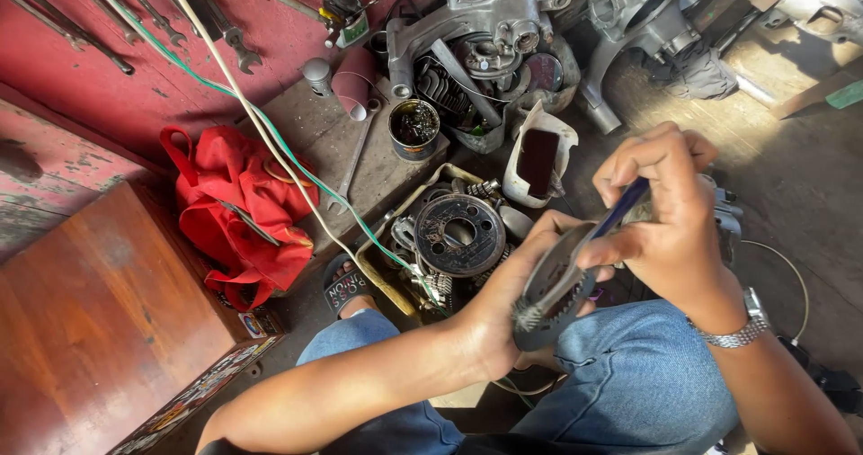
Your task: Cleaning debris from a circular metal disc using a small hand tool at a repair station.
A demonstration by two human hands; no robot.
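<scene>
The left hand (517,284) has its fingers curled shut around a round, toothed metal plate (556,286), thumb lying along the plate's upper edge and the other fingers hidden behind it. The plate is tilted, its dark face turned toward the right hand. The right hand (670,217) pinches a thin blue-handled tool (622,209) between thumb and closed fingers, knuckles bent and bunched tight; the tool slants down from those fingers and its lower end meets the upper rim of the plate.

Beyond the left fingers, on the floor, a shallow tray (382,266) holds a dark round disc (460,234) with a centre hole, plus springs and small metal parts packed around it. Further off stands a small tin can (413,128) with dark, grimy contents, and just beside it a white cut-open jug (538,160) holding dark reddish liquid.

Both forearms reach in from below over knees in blue jeans (629,383), wrists bent inward so the hands meet. A metal wristwatch (742,327) sits on the right wrist. A red cloth bag (241,212) lies well to the left of the left hand.
</scene>
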